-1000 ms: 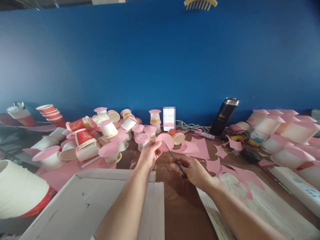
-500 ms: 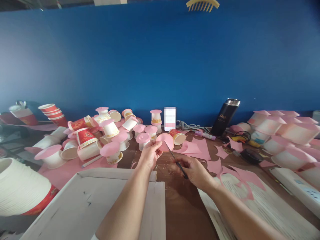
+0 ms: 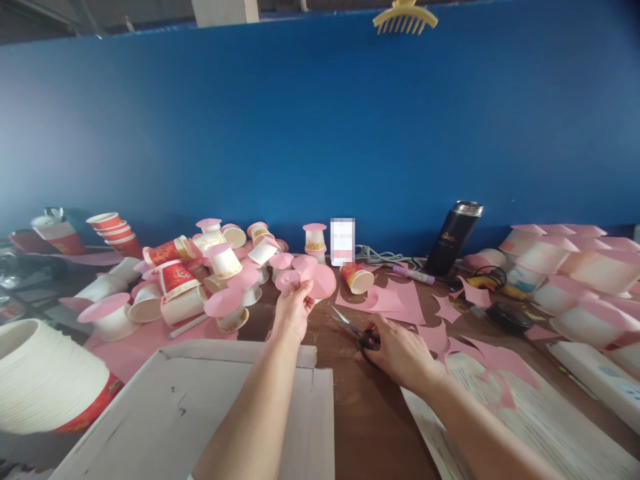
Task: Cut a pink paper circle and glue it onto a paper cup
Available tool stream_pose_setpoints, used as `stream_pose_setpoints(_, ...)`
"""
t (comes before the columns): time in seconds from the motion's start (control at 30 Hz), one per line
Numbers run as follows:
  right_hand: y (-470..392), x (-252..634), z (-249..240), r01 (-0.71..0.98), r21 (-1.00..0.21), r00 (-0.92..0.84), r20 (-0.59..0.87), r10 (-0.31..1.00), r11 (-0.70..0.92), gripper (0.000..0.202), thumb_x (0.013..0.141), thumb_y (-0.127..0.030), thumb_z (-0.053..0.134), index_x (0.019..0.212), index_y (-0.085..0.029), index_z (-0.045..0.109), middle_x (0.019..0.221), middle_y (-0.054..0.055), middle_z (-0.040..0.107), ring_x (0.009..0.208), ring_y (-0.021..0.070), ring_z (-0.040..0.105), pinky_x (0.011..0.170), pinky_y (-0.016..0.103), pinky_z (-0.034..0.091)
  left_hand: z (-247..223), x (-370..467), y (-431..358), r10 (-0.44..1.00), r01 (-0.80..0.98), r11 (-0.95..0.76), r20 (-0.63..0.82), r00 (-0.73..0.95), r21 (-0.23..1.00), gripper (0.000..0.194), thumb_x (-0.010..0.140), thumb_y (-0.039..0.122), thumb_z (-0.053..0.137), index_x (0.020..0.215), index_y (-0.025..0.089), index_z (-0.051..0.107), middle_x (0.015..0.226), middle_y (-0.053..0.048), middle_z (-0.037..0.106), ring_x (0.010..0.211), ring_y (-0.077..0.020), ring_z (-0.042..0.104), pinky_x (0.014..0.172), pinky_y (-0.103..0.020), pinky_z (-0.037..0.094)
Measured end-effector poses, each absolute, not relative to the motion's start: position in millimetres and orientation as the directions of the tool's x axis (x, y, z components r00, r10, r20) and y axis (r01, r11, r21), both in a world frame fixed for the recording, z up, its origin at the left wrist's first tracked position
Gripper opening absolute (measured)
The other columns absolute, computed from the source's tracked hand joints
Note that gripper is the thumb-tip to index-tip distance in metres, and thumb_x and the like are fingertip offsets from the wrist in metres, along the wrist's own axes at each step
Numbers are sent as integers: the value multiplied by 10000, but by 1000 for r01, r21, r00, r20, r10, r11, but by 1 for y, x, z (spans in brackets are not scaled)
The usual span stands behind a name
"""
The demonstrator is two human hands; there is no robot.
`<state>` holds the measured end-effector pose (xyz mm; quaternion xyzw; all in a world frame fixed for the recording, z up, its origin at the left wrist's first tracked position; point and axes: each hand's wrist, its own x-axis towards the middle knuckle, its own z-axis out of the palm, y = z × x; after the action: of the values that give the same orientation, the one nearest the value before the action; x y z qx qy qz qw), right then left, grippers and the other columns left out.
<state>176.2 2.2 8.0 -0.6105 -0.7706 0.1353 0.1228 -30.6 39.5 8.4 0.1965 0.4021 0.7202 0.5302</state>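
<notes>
So the left hand (image 3: pixel 295 313) has a pink paper disc (image 3: pixel 323 281) pinched between thumb and fingers, held up over the brown tabletop (image 3: pixel 373 427) pretty much mid-view. Can't really tell if there's a cup attached under that disc. The right hand (image 3: pixel 400 350) is curled round the handles of some black-handled scissors (image 3: pixel 350 323), blades parted a bit and pointing toward the disc but well apart from it. Just beyond the disc there's a red paper cup (image 3: pixel 359 279) lying on its side, mouth toward the camera, and near it a pale upright rectangle (image 3: pixel 343 243) that's too pixelated to read. Off to the left it's a jumble of pink-topped paper cups (image 3: pixel 225 317), some standing upside down and some tipped over, plus a leaning stack of red and white cups (image 3: pixel 117 233) behind them. Bottom left corner has a big stack of white cups (image 3: pixel 50 377), right beside a flat white box (image 3: pixel 225 413). Over on the right you've got pink paper scraps (image 3: pixel 395 300) all over the place, a few lying on a printed sheet (image 3: pixel 475 407), then a purple and white tube (image 3: pixel 414 275), a black thermos (image 3: pixel 450 240) that looks tilted, and a white power strip (image 3: pixel 595 373). More pink-topped cups are piled at the far right, and a yellow claw clip (image 3: pixel 405 19) sits up on the blue partition (image 3: pixel 320 127).
</notes>
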Motion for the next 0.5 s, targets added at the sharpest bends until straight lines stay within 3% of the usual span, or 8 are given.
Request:
stream_pose_setpoints(0.23, 0, 178, 18, 877, -423, -258, -17, 966, 227, 428, 618, -437, 741, 982, -244, 626, 1024, 40, 687, 923, 247, 626, 690, 291, 372, 14, -23, 30, 959, -689, -39, -167, -231, 724, 329, 543, 183, 852, 727, 155, 581, 715, 34, 608, 607, -53, 565, 552, -172, 452)
stream_pose_setpoints(0.5, 3, 182, 13, 801, -497, -357, 50, 933, 333, 445, 697, -362, 664, 1119, -230, 617, 1070, 62, 672, 983, 235, 607, 790, 282, 401, 13, -18, 30, 969, -665, 21, -179, -171, 747, 331, 549, 173, 845, 759, 159, 591, 724, 35, 627, 596, -47, 574, 515, -150, 443)
